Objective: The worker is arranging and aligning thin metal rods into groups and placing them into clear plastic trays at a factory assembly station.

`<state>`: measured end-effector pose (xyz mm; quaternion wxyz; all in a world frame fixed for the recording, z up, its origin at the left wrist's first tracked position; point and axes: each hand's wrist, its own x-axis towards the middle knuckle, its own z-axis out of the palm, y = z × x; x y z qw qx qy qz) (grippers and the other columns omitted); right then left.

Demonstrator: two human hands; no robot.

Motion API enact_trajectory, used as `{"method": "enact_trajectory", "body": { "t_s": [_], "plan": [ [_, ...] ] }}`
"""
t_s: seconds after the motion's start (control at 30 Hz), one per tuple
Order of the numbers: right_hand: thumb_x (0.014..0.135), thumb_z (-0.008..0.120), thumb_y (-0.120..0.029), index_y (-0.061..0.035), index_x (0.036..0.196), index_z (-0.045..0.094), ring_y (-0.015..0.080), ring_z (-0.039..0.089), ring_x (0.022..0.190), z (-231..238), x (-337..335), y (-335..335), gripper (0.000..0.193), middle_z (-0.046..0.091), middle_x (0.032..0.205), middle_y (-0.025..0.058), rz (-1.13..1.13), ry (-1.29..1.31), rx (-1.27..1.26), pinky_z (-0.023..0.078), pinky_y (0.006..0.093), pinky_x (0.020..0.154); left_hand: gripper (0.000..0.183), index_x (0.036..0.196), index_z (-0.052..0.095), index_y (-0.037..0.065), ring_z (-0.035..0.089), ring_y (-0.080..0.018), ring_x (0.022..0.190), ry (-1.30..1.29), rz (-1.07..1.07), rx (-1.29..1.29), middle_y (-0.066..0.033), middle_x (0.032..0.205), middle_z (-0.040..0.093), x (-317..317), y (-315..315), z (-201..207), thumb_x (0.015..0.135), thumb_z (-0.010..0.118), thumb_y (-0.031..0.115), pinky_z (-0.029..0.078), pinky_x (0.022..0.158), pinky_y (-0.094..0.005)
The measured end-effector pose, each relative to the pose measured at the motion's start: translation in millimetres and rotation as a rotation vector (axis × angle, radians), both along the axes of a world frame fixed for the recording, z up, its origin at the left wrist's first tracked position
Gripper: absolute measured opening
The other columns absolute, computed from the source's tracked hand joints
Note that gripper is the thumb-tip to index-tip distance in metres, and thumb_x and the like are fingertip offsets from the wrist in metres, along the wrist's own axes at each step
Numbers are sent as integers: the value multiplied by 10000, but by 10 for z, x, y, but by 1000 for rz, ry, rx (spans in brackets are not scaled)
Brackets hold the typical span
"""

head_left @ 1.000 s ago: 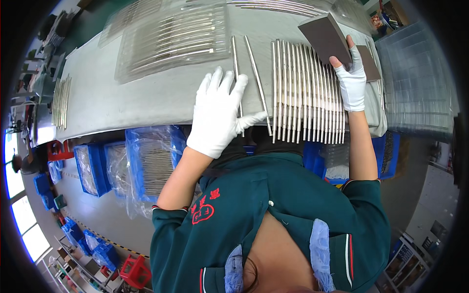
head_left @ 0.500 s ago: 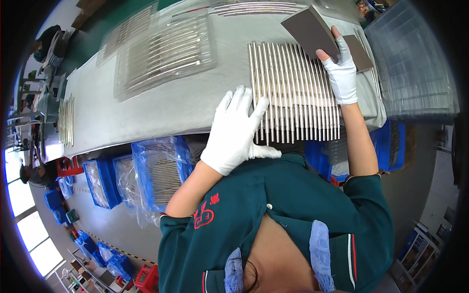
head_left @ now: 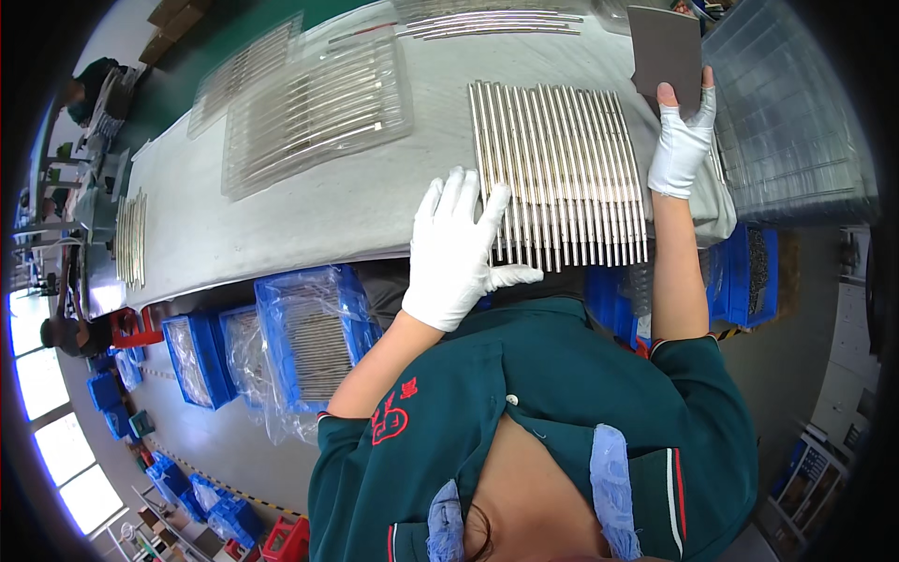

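A row of slim, shiny metal rods (head_left: 557,173) lies side by side on the pale cloth-covered table, their near ends reaching past its front edge. My left hand (head_left: 451,248), in a white glove, rests with fingers spread along the row's left side, the thumb side by the rods' near ends. Right of the row, my right hand (head_left: 682,155) grips a flat, dark brown-grey rectangular sheet (head_left: 667,47) at its near edge. Bare thumb and fingertips stick out of that glove. Whether the sheet is sandpaper or a board I cannot tell.
Clear plastic trays (head_left: 318,112) with rods lie at the table's left, and more rods (head_left: 496,23) at its far edge. Stacked clear trays (head_left: 787,122) stand at the right. Blue crates (head_left: 314,328) holding rods and plastic wrap sit below the front edge.
My right hand has moved right with the sheet, off the rods' far right end, and the sheet has turned more upright. A second brown sheet seen earlier no longer shows. My left hand has barely shifted.
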<state>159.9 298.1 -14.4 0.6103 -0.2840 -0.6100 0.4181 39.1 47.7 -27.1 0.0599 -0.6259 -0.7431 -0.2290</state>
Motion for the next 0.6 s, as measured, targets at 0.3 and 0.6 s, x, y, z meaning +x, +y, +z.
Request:
{"method": "enact_trajectory", "body": {
  "t_s": [0.3, 0.6],
  "plan": [
    [820, 687, -50, -66, 1385, 363, 166, 492, 1153, -105, -38, 42, 652, 503, 1285, 81, 89, 58, 100, 399, 283, 989, 1002, 1255, 488, 56, 428, -479, 1155, 2, -20, -66, -278, 1242, 461, 134, 140, 98, 510, 621, 713, 335, 990, -516],
    [795, 669, -462, -190, 1377, 434, 196, 512, 1164, 261, -592, 7, 684, 552, 1259, 101, 756, -630, 30, 370, 297, 1009, 928, 1265, 490, 69, 417, -492, 1165, -19, -29, -5, -264, 1245, 467, 131, 120, 37, 575, 626, 676, 328, 992, -542]
  ]
}}
